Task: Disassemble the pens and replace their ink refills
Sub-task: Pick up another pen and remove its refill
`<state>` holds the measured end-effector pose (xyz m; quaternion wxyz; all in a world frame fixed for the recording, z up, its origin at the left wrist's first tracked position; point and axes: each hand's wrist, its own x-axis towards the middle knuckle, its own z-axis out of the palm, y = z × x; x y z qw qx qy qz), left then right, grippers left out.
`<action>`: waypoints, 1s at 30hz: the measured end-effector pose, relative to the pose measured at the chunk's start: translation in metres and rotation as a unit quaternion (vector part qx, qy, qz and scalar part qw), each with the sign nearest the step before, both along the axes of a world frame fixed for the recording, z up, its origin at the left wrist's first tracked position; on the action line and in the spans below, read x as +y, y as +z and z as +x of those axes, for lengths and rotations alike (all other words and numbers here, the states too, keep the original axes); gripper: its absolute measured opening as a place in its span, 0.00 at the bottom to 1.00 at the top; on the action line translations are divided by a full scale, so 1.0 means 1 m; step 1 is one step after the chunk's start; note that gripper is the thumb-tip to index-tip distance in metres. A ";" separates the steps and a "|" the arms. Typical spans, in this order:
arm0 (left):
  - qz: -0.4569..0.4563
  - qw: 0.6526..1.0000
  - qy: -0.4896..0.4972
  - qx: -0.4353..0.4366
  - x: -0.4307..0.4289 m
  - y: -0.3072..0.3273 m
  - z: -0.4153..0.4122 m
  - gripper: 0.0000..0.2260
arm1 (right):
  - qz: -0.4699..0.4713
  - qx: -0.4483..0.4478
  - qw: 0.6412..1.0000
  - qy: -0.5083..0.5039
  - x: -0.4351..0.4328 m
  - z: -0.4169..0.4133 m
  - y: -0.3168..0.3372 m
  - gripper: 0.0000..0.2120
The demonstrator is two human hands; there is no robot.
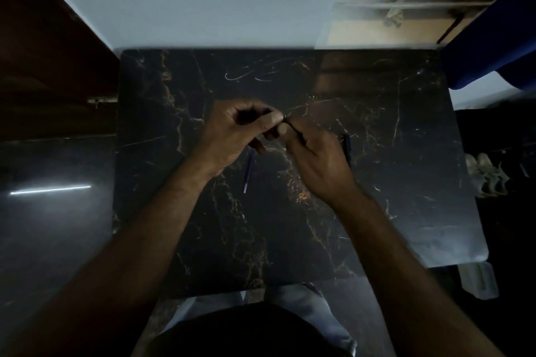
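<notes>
Both hands meet over the middle of the black marble table (203, 240). My left hand (235, 130) is closed around a dark pen part, of which only a bluish end shows by the knuckles. My right hand (316, 159) pinches a thin dark pen piece (294, 130) that runs from its fingers toward the left thumb. Below the left hand a blue ink refill (248, 172) lies loose on the table. Just right of my right hand, another dark pen (347, 151) lies on the table. The light is dim and the held parts are mostly hidden by fingers.
The table's far edge meets a pale wall (203, 3). A dark wooden panel (43, 52) stands at the left, blue cloth (493, 38) at the upper right. Pale shoes (487, 174) sit on the floor to the right. My knees show under the near edge.
</notes>
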<state>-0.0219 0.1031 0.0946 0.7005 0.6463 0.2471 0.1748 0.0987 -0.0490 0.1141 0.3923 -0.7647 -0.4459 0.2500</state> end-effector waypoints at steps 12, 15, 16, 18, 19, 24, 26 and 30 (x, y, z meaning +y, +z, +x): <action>-0.098 0.967 0.199 0.124 0.040 -0.068 -0.023 0.04 | -0.089 0.108 0.990 -0.008 -0.033 0.017 -0.030 0.13; -0.035 0.960 0.107 0.255 0.047 -0.103 -0.020 0.10 | -0.094 0.124 0.988 -0.014 -0.046 0.020 -0.036 0.11; -0.018 0.956 0.084 0.280 0.048 -0.112 -0.016 0.11 | -0.095 0.127 0.987 -0.013 -0.049 0.020 -0.037 0.11; 0.010 0.948 0.062 0.311 0.050 -0.126 -0.008 0.12 | -0.092 0.136 0.986 -0.009 -0.051 0.018 -0.040 0.10; 0.022 0.946 0.061 0.318 0.051 -0.132 -0.006 0.13 | -0.087 0.147 0.985 -0.009 -0.052 0.017 -0.042 0.10; 0.083 0.946 0.073 0.303 0.045 -0.149 -0.003 0.11 | -0.052 0.178 0.982 -0.014 -0.057 0.011 -0.044 0.12; 0.112 0.944 0.087 0.298 0.041 -0.153 -0.007 0.10 | -0.044 0.185 0.982 -0.016 -0.059 0.009 -0.044 0.17; 0.115 0.944 0.125 0.283 0.035 -0.154 -0.014 0.09 | -0.033 0.210 0.977 -0.024 -0.061 0.009 -0.045 0.17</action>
